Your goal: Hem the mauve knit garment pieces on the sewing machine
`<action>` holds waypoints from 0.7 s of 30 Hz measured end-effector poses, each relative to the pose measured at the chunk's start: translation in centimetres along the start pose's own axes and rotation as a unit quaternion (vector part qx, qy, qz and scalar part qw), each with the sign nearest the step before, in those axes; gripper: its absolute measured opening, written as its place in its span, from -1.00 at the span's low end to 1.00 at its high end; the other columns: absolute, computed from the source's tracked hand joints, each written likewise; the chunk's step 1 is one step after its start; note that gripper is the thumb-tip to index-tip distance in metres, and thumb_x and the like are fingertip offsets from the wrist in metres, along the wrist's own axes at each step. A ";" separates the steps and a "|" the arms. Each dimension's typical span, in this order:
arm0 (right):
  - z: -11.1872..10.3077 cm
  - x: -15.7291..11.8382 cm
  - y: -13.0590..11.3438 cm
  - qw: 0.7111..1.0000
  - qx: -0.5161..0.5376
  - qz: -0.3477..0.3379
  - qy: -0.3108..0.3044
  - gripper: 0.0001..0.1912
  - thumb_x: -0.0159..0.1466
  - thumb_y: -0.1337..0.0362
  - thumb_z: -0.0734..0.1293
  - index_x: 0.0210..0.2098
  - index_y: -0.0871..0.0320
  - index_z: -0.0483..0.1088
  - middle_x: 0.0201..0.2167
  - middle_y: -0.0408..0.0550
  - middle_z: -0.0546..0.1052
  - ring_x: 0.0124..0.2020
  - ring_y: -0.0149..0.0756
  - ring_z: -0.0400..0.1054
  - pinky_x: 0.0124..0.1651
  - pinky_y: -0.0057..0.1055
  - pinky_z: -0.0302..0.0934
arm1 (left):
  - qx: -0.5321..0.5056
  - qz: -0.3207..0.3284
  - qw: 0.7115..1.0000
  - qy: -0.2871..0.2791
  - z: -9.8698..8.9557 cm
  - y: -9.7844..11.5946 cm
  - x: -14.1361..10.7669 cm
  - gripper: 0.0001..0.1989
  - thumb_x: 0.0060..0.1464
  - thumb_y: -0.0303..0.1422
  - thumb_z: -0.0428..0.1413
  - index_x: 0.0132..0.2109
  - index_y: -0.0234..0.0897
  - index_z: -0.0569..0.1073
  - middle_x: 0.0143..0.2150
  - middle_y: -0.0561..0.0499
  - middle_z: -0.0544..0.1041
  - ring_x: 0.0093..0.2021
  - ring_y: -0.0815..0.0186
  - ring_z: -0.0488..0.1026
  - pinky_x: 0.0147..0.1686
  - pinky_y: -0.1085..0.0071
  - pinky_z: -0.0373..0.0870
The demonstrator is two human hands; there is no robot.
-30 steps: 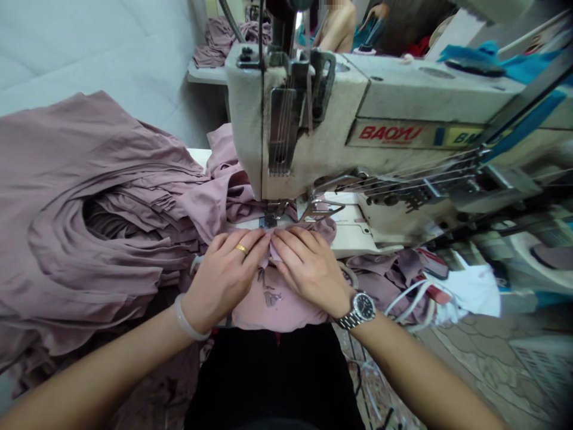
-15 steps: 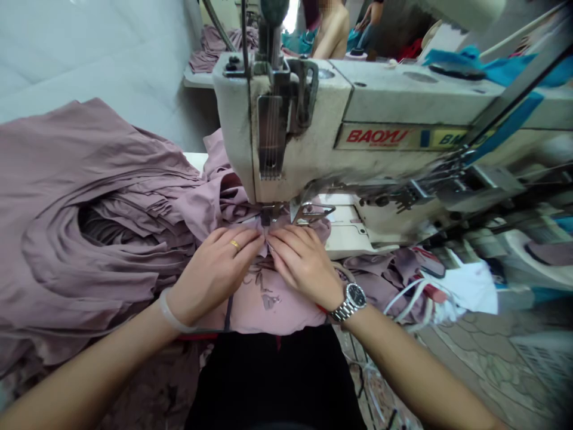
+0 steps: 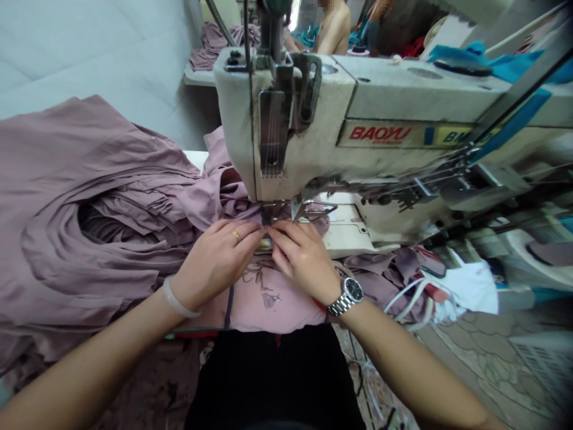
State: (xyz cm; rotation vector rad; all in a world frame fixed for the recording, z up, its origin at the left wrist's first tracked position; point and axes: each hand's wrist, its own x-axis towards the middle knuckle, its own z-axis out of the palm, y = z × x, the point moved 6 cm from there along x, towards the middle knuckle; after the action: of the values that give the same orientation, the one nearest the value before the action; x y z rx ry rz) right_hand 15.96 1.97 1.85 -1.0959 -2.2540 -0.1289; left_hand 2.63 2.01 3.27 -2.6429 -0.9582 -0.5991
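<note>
The sewing machine (image 3: 295,143) stands in front of me, its presser foot (image 3: 270,213) low over mauve fabric (image 3: 201,200). Just left of the foot, my left hand (image 3: 226,251), with a gold ring, has its fingers together on the fabric edge. My right hand (image 3: 304,254), below a wristwatch, is bent in from the other side, fingertips close to those of my left hand at the foot. The fabric under the fingertips is mostly hidden. Pink printed cloth (image 3: 268,298) lies below my hands.
A large pile of mauve garments (image 3: 80,155) fills the left side. At the right lie more mauve cloth (image 3: 380,278) and a white face mask (image 3: 474,286). Blue cloth strips (image 3: 514,128) hang on the machine. A person (image 3: 333,30) is behind it.
Both hands have moved slightly forward toward the presser foot. The bit of fabric seen between my fingers has gone under the foot, and a metal edge now shows below the fingertips.
</note>
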 end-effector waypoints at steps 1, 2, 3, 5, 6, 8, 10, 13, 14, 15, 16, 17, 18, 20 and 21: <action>0.0 0.0 0.2 1.000 -0.001 0.002 -0.003 -0.70 0.36 0.34 0.20 0.02 0.26 0.45 -0.04 0.07 0.52 -0.06 -0.15 0.30 0.00 -0.16 0.25 | -0.003 -0.002 1.000 -0.004 0.1 -0.2 0.1 -0.72 0.23 -0.48 0.01 0.04 -0.38 0.48 0.02 -0.13 0.52 -0.01 0.19 0.47 -0.03 0.23 0.37; 0.0 0.1 0.4 1.000 0.003 0.001 -0.008 -0.69 0.36 0.34 0.20 0.02 0.25 0.44 -0.02 0.06 0.52 -0.04 -0.15 0.31 0.02 -0.17 0.25 | -0.009 -0.003 1.000 -0.008 0.2 -0.3 0.2 -0.72 0.23 -0.49 0.01 0.04 -0.38 0.48 0.03 -0.13 0.52 -0.01 0.20 0.47 -0.03 0.24 0.37; 0.0 0.1 0.6 1.000 0.009 -0.002 -0.013 -0.69 0.36 0.35 0.20 0.03 0.24 0.44 -0.01 0.05 0.52 -0.01 -0.16 0.32 0.03 -0.17 0.25 | -0.016 -0.004 1.000 -0.011 0.2 -0.5 0.3 -0.71 0.23 -0.49 0.00 0.05 -0.37 0.48 0.04 -0.13 0.52 0.00 0.20 0.47 -0.02 0.24 0.37; 0.0 0.2 1.0 0.999 0.024 -0.008 -0.028 -0.69 0.36 0.38 0.20 0.04 0.21 0.44 0.01 0.03 0.52 0.01 -0.17 0.32 0.04 -0.17 0.25 | -0.028 -0.006 0.999 -0.014 0.2 -0.8 0.4 -0.70 0.23 -0.50 -0.01 0.05 -0.36 0.48 0.05 -0.12 0.51 0.02 0.22 0.47 -0.02 0.24 0.37; -0.1 0.3 1.2 0.999 0.030 -0.010 -0.035 -0.68 0.36 0.39 0.20 0.05 0.20 0.43 0.02 0.02 0.52 0.02 -0.18 0.33 0.05 -0.17 0.25 | -0.032 -0.008 0.999 -0.014 0.2 -0.9 0.3 -0.69 0.23 -0.50 -0.02 0.06 -0.36 0.48 0.06 -0.13 0.51 0.02 0.22 0.46 -0.01 0.24 0.37; -0.1 0.4 1.3 0.998 0.029 -0.013 -0.046 -0.67 0.36 0.42 0.18 0.06 0.18 0.43 0.03 0.03 0.51 0.03 -0.18 0.33 0.04 -0.16 0.25 | -0.034 -0.010 0.999 -0.010 0.1 -1.1 0.3 -0.69 0.24 -0.50 -0.02 0.07 -0.36 0.48 0.07 -0.14 0.50 0.03 0.22 0.46 0.00 0.24 0.37; -0.1 0.5 1.2 0.998 0.009 -0.017 -0.054 -0.66 0.36 0.42 0.18 0.07 0.20 0.42 0.02 0.05 0.51 0.02 -0.17 0.34 0.02 -0.16 0.27 | -0.029 -0.010 0.999 -0.010 0.2 -1.1 0.2 -0.68 0.24 -0.51 -0.03 0.08 -0.37 0.47 0.07 -0.14 0.50 0.03 0.21 0.45 0.00 0.25 0.38; 0.0 0.5 0.3 0.996 -0.053 -0.052 -0.048 -0.66 0.36 0.45 0.16 0.06 0.30 0.42 0.00 0.12 0.51 -0.05 -0.14 0.36 -0.06 -0.18 0.29 | -0.020 -0.009 1.000 -0.003 0.8 -0.7 0.2 -0.69 0.23 -0.51 -0.01 0.08 -0.38 0.46 0.06 -0.14 0.50 0.01 0.18 0.45 0.01 0.23 0.39; -0.1 0.4 -0.1 0.994 -0.073 -0.074 -0.041 -0.66 0.35 0.47 0.15 0.05 0.35 0.43 -0.01 0.15 0.52 -0.07 -0.13 0.36 -0.08 -0.18 0.30 | -0.017 -0.010 1.000 0.003 1.0 -0.5 0.2 -0.69 0.22 -0.51 -0.01 0.07 -0.40 0.46 0.04 -0.15 0.50 0.01 0.17 0.45 0.03 0.22 0.40; -0.2 0.3 -0.4 0.991 -0.086 -0.099 -0.032 -0.66 0.35 0.50 0.14 0.02 0.39 0.43 -0.03 0.18 0.52 -0.08 -0.13 0.36 -0.08 -0.20 0.30 | -0.017 -0.013 1.000 0.010 0.9 -0.2 0.1 -0.71 0.22 -0.52 -0.01 0.05 -0.43 0.46 0.03 -0.16 0.51 0.01 0.17 0.45 0.04 0.23 0.40; -0.5 0.2 -0.5 0.988 -0.089 -0.122 -0.025 -0.66 0.34 0.52 0.13 -0.01 0.42 0.44 -0.07 0.20 0.53 -0.09 -0.14 0.37 -0.08 -0.21 0.30 | -0.023 -0.020 0.999 0.012 0.7 -0.1 0.0 -0.72 0.23 -0.52 -0.02 0.04 -0.45 0.46 0.02 -0.17 0.51 0.01 0.17 0.45 0.05 0.24 0.41; -0.8 0.1 -0.3 0.988 -0.079 -0.134 -0.019 -0.67 0.33 0.53 0.13 -0.03 0.43 0.45 -0.11 0.20 0.54 -0.11 -0.15 0.37 -0.08 -0.24 0.31 | -0.039 -0.034 0.999 0.003 0.2 -0.1 -0.2 -0.72 0.24 -0.51 -0.03 0.05 -0.46 0.44 0.03 -0.19 0.50 0.01 0.19 0.45 0.05 0.27 0.41; -1.1 0.2 0.3 0.990 -0.058 -0.130 -0.016 -0.69 0.33 0.52 0.14 -0.06 0.42 0.46 -0.18 0.17 0.55 -0.14 -0.18 0.38 -0.10 -0.26 0.31 | -0.063 -0.052 0.997 -0.012 -0.5 -0.3 -0.4 -0.71 0.26 -0.48 -0.04 0.07 -0.46 0.42 0.05 -0.20 0.48 0.02 0.21 0.44 0.05 0.29 0.42; -1.9 0.7 2.8 0.997 -0.006 -0.069 -0.017 -0.73 0.32 0.48 0.17 -0.14 0.33 0.48 -0.31 0.08 0.55 -0.25 -0.25 0.39 -0.18 -0.32 0.32 | -0.121 -0.085 0.988 -0.051 -2.6 -1.9 -0.7 -0.69 0.29 -0.38 -0.04 0.11 -0.40 0.39 0.08 -0.16 0.46 0.03 0.26 0.44 0.04 0.36 0.42; -2.1 1.2 4.5 0.999 0.014 -0.024 -0.018 -0.76 0.32 0.44 0.18 -0.20 0.29 0.49 -0.37 0.04 0.54 -0.31 -0.28 0.39 -0.22 -0.34 0.31 | -0.143 -0.100 0.983 -0.065 -4.0 -3.2 -0.8 -0.68 0.30 -0.31 -0.03 0.11 -0.35 0.40 0.07 -0.12 0.47 0.01 0.29 0.44 0.02 0.38 0.43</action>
State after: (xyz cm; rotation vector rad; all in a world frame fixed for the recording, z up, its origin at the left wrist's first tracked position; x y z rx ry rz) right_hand 19.80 4.98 3.41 -1.0367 -2.3075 -0.0983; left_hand -1.20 2.46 6.77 -2.8875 -1.2750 -0.6581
